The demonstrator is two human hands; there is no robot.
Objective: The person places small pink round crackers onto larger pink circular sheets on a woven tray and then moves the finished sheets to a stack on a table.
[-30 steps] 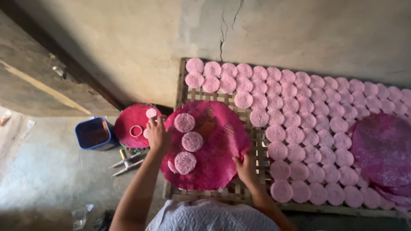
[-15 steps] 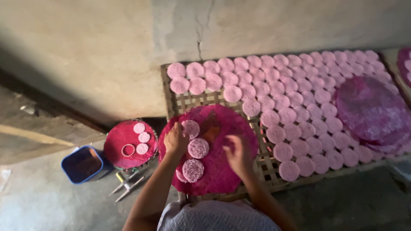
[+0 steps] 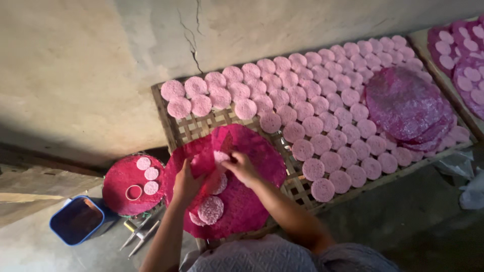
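Observation:
A big magenta round sheet (image 3: pixel 252 201) lies on the near left corner of a woven bamboo rack (image 3: pixel 194 128). My left hand (image 3: pixel 187 182) rests on its left part beside a pale pink disc (image 3: pixel 210 209). My right hand (image 3: pixel 241 166) pinches a small pink disc (image 3: pixel 221 157) at the sheet's middle, fingers closed on it. Another disc sits half hidden under my hands. Rows of several pink discs (image 3: pixel 322 121) cover the rack beyond.
A stack of magenta sheets (image 3: pixel 403 103) lies on the rack's right side. A round magenta tray (image 3: pixel 121 176) with three small discs and a ring cutter (image 3: pixel 133 192) sits left, next to a blue tub (image 3: pixel 76 220) and metal tongs (image 3: pixel 138 234). Cracked wall behind.
The view has shifted left along the rack. My right hand moved from the sheet's right edge to its middle and took hold of a small disc. My left hand stays on the sheet.

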